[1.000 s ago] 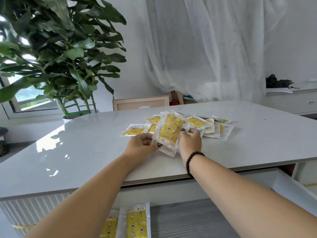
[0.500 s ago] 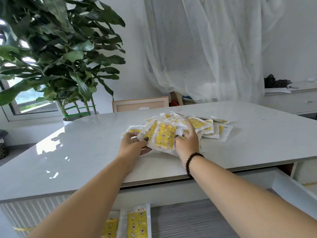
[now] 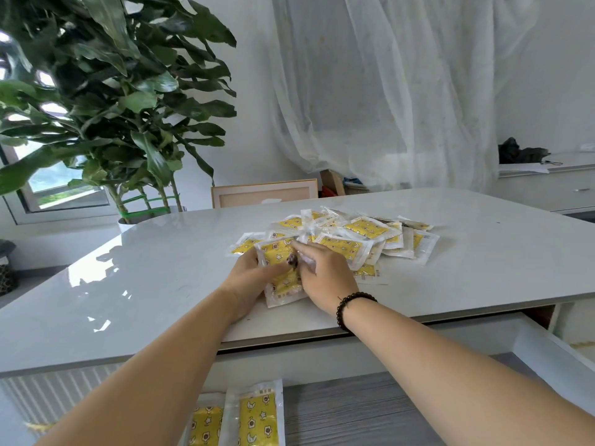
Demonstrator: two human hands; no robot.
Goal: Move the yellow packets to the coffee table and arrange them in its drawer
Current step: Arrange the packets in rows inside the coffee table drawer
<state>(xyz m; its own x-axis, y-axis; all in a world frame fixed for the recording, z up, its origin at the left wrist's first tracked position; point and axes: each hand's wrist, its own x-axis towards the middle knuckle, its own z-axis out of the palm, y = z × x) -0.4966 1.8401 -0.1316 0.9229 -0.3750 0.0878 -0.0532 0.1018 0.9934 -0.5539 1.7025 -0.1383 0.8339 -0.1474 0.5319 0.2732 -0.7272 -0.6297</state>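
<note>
The white coffee table [image 3: 161,284] fills the middle of the view, its glossy top catching window light on the left; under its near edge the drawer [image 3: 370,410] stands pulled out, showing a grey wood-grain floor and a white wall on the right; behind the table hangs a sheer white curtain [image 3: 386,91], and at the far left rises a big leafy plant [image 3: 112,91] in a white pot; a framed board [image 3: 264,194] leans against the wall behind the table, and a low white cabinet [image 3: 547,188] with something dark on top sits at the far right.

A heap of yellow packets [image 3: 363,233] in clear wrappers lies on the tabletop, spreading to the right of the hands; two more packets [image 3: 257,416] lie flat side by side in the drawer's left part, by the lower edge of the view.

Both forearms reach over the table's near edge; the left hand [image 3: 248,275] grips a small stack of packets [image 3: 283,272] at the near left end of the heap, thumb across the top and fingers underneath; the right hand [image 3: 325,272] lies just beside it on the same stack, palm down; whether its fingers curl round the stack or only rest on it, I cannot tell; a dark bead bracelet [image 3: 349,305] circles the right wrist.
</note>
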